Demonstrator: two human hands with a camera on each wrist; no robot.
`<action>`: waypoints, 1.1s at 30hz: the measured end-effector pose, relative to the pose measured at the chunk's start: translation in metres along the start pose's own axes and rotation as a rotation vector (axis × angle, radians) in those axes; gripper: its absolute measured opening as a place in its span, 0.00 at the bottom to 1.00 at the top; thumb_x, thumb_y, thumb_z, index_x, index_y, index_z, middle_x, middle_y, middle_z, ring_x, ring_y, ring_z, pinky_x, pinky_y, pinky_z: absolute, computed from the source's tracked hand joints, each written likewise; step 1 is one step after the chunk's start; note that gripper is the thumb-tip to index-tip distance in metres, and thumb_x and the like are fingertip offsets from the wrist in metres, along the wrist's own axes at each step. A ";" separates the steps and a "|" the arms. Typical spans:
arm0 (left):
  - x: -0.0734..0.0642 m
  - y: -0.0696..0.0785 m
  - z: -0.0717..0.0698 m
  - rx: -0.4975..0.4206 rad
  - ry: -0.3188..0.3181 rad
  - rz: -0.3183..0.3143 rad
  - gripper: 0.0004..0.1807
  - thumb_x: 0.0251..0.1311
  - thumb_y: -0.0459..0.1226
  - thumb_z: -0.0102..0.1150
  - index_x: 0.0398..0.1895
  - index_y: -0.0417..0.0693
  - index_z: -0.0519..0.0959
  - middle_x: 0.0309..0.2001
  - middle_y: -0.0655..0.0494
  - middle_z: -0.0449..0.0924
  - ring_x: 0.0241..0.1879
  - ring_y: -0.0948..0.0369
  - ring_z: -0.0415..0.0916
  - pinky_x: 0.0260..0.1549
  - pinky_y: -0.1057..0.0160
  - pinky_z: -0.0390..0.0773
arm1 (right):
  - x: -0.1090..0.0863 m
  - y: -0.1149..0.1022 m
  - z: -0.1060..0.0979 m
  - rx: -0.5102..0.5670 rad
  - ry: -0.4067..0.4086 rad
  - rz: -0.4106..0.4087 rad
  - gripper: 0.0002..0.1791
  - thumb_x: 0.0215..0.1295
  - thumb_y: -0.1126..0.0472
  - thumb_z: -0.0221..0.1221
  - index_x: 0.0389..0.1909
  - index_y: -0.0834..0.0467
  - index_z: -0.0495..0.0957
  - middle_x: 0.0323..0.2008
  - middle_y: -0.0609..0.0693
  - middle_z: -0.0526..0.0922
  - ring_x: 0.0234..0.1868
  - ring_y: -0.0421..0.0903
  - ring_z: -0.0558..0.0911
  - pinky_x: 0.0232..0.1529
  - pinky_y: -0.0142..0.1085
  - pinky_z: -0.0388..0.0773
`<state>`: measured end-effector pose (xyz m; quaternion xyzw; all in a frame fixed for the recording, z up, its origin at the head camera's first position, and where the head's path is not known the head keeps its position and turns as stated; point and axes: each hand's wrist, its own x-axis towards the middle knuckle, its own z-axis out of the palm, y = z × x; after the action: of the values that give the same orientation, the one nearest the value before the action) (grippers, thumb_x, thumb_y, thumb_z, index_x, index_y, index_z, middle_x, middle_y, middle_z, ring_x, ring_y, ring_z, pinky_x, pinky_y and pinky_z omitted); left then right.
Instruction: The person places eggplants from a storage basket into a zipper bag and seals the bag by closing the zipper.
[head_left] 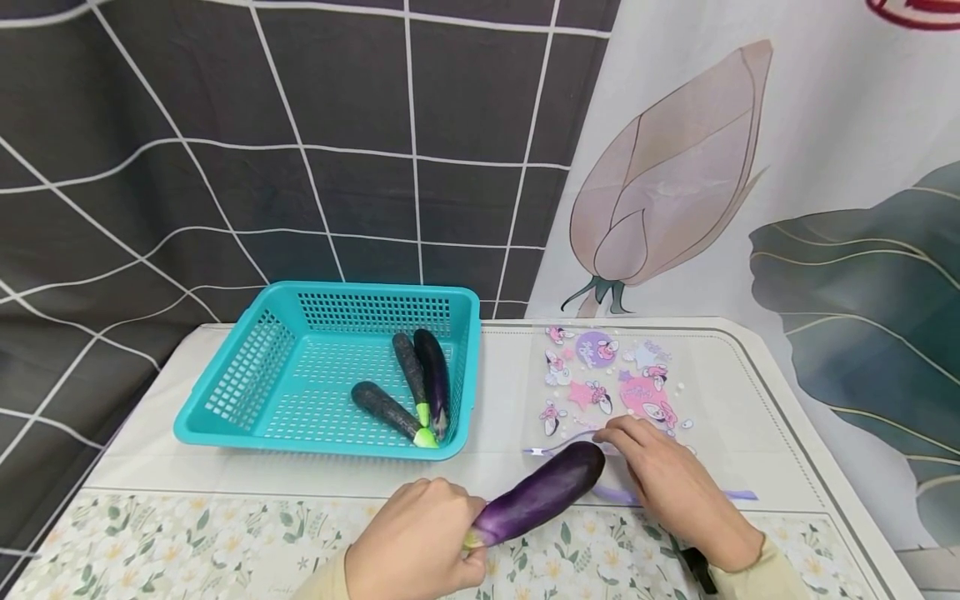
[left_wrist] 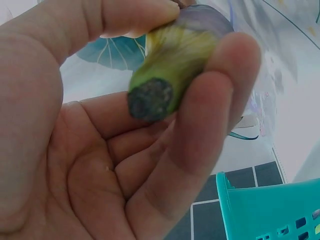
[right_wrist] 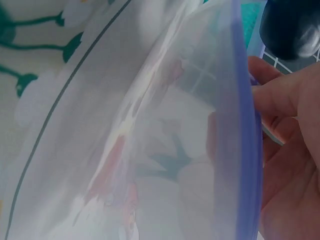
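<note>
A purple eggplant (head_left: 540, 496) slants up to the right above the table's front part, its stem end in my left hand (head_left: 420, 542). In the left wrist view, thumb and fingers pinch the green stem (left_wrist: 165, 75). A clear zip bag (head_left: 600, 375) with pink and purple cartoon prints lies flat on the right, its mouth toward me. My right hand (head_left: 667, 479) pinches the bag's purple zip edge (right_wrist: 245, 135), and the mouth stands parted. The eggplant's dark rounded end is close beside the right fingers, at the bag's mouth.
A turquoise basket (head_left: 326, 450) stands on the left of the table. It holds a dark eggplant (head_left: 433, 375) and two dark speckled vegetables (head_left: 386, 410) with bright green ends. A floral cloth (head_left: 225, 542) covers the front; curtains (head_left: 337, 192) hang behind.
</note>
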<state>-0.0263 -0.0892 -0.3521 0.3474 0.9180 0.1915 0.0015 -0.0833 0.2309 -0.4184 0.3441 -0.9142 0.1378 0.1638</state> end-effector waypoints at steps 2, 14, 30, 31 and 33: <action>0.000 0.001 0.000 -0.003 0.005 -0.007 0.15 0.40 0.38 0.66 0.14 0.58 0.66 0.15 0.72 0.60 0.17 0.73 0.57 0.16 0.73 0.60 | 0.000 0.000 -0.001 -0.005 0.019 -0.003 0.23 0.52 0.77 0.58 0.48 0.55 0.80 0.47 0.44 0.79 0.45 0.44 0.80 0.40 0.43 0.82; 0.003 0.007 -0.003 -0.074 0.056 -0.028 0.19 0.48 0.36 0.67 0.14 0.57 0.65 0.15 0.72 0.56 0.18 0.75 0.52 0.14 0.76 0.53 | 0.001 -0.001 -0.002 0.016 0.091 0.013 0.20 0.51 0.78 0.61 0.40 0.52 0.77 0.43 0.38 0.78 0.43 0.41 0.80 0.31 0.37 0.79; 0.006 0.015 0.005 -0.025 0.291 -0.018 0.08 0.53 0.40 0.70 0.30 0.46 0.84 0.26 0.62 0.83 0.22 0.75 0.69 0.22 0.74 0.73 | 0.002 -0.001 -0.001 0.024 0.117 0.020 0.17 0.54 0.75 0.60 0.39 0.52 0.75 0.41 0.39 0.78 0.40 0.40 0.78 0.29 0.36 0.77; 0.007 0.016 0.006 -0.022 0.303 -0.014 0.08 0.53 0.40 0.71 0.31 0.45 0.85 0.27 0.61 0.84 0.22 0.75 0.71 0.22 0.74 0.74 | 0.002 -0.001 -0.001 0.023 0.116 0.019 0.17 0.54 0.75 0.60 0.39 0.52 0.75 0.41 0.39 0.78 0.40 0.39 0.78 0.29 0.36 0.77; 0.007 0.017 0.007 -0.017 0.336 -0.004 0.09 0.51 0.40 0.72 0.32 0.45 0.85 0.27 0.61 0.84 0.22 0.74 0.72 0.22 0.75 0.74 | 0.002 -0.001 -0.001 0.022 0.116 0.017 0.17 0.54 0.75 0.61 0.39 0.52 0.75 0.41 0.39 0.78 0.40 0.39 0.79 0.29 0.36 0.78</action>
<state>-0.0201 -0.0706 -0.3520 0.3086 0.9043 0.2546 -0.1488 -0.0839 0.2295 -0.4169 0.3295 -0.9045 0.1689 0.2114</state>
